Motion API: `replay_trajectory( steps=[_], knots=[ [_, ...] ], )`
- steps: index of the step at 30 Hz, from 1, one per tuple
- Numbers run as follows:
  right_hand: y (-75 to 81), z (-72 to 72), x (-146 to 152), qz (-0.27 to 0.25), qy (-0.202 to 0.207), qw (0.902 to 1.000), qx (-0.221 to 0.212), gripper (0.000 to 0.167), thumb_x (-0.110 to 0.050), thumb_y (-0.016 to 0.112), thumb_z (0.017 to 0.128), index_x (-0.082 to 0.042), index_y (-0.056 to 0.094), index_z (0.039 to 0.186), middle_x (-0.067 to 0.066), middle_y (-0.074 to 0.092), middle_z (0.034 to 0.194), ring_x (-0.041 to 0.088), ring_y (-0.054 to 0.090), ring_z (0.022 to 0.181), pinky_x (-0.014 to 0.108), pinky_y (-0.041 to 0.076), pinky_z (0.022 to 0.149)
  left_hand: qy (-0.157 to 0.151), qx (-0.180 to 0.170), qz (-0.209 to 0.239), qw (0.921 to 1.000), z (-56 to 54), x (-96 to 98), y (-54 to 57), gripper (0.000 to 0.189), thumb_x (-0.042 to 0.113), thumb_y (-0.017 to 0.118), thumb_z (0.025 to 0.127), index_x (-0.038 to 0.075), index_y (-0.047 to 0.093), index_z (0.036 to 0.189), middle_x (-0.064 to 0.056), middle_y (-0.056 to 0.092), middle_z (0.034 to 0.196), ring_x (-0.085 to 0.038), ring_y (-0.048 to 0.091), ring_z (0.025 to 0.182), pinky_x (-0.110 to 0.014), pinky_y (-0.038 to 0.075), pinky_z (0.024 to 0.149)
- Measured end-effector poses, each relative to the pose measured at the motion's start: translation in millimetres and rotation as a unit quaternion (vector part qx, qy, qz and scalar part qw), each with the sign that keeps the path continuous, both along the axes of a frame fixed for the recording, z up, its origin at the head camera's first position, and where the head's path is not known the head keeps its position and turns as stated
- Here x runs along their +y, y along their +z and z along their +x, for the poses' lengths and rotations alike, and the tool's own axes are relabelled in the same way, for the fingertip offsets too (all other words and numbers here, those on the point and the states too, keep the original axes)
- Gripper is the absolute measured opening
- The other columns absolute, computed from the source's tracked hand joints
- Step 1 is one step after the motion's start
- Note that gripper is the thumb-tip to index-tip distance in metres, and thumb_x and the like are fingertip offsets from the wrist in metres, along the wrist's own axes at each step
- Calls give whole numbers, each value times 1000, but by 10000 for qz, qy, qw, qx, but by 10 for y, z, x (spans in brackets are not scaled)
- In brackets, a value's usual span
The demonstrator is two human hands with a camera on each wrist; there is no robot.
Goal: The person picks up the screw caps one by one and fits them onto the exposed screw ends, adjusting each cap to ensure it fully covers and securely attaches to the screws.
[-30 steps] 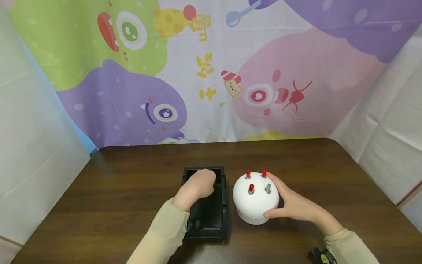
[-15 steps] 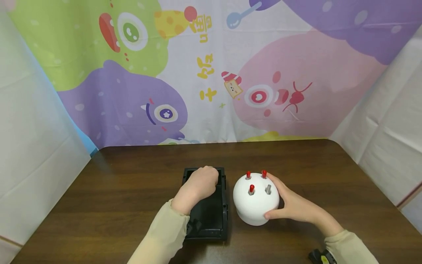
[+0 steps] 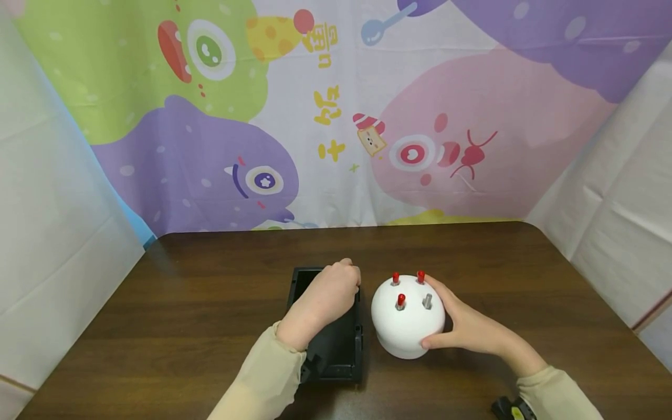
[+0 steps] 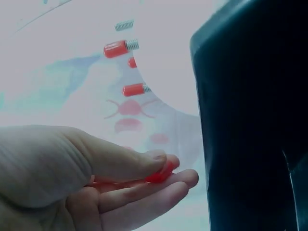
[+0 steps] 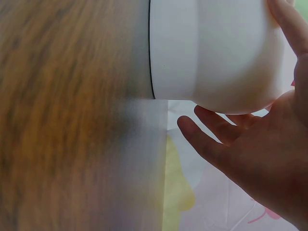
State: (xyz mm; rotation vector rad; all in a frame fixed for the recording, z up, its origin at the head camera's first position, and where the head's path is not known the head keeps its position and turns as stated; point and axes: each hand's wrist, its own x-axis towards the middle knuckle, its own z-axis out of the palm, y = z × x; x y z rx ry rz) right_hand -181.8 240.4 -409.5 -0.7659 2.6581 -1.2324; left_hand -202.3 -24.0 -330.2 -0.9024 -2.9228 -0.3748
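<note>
My left hand (image 3: 328, 294) is over the far right edge of a black tray (image 3: 359, 356). Its thumb and fingertips pinch a small red cap (image 4: 161, 175), plain in the left wrist view but hidden in the head view. To the right stands a white round-topped container (image 3: 401, 335) with threaded studs on top. Three studs bear red caps, one of them this near cap (image 3: 401, 299); the fourth stud (image 3: 427, 301) is bare metal. My right hand (image 3: 467, 328) grips the container's right side, thumb at the front and fingers behind.
The tray and container stand side by side on a brown wooden table (image 3: 173, 326). Behind the table hangs a cartoon-printed curtain (image 3: 336, 192), with white cloth (image 3: 63, 233) at the sides. A black wrist strap (image 3: 513, 408) shows on the right forearm.
My left hand has risen from inside the tray and shifted right and away, now over its far right edge. The right hand and white container stay in place.
</note>
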Motion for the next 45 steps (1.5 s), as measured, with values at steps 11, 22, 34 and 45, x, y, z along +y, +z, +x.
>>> replay_trajectory(
  steps=[11, 22, 34, 45],
  knots=[
    [8, 9, 1, 57, 21, 10000, 23, 106, -34, 78, 68, -22, 7, 145, 16, 16, 147, 38, 25, 130, 61, 30, 93, -81, 451, 173, 9988, 65, 85, -9, 10, 2, 61, 83, 5, 69, 88, -7, 61, 83, -16, 58, 73, -27, 51, 67],
    [3, 8, -6, 44, 8, 10000, -1, 105, -33, 78, 69, -23, 7, 145, 15, 17, 146, 38, 27, 129, 60, 32, 92, -78, 604, 522, 9968, 109, 177, -5, 9, 3, 61, 83, 7, 69, 83, -4, 62, 78, -13, 56, 67, -21, 49, 57],
    [1, 2, -6, -109, 10, 9998, -153, 105, -33, 78, 69, -26, 6, 145, 13, 18, 146, 34, 28, 129, 58, 32, 94, -158, 918, 529, 9942, 149, 265, 31, 4, 8, 65, 82, 7, 67, 86, -4, 65, 83, -14, 62, 70, -23, 51, 60],
    [8, 3, -13, -97, 33, 9998, -174, 104, -34, 78, 69, -27, 6, 145, 12, 17, 146, 33, 28, 128, 58, 32, 93, -317, 595, 838, 9942, 185, 341, 48, 9, 10, 68, 81, 8, 62, 87, -3, 61, 82, -11, 59, 69, -18, 51, 62]
  ],
)
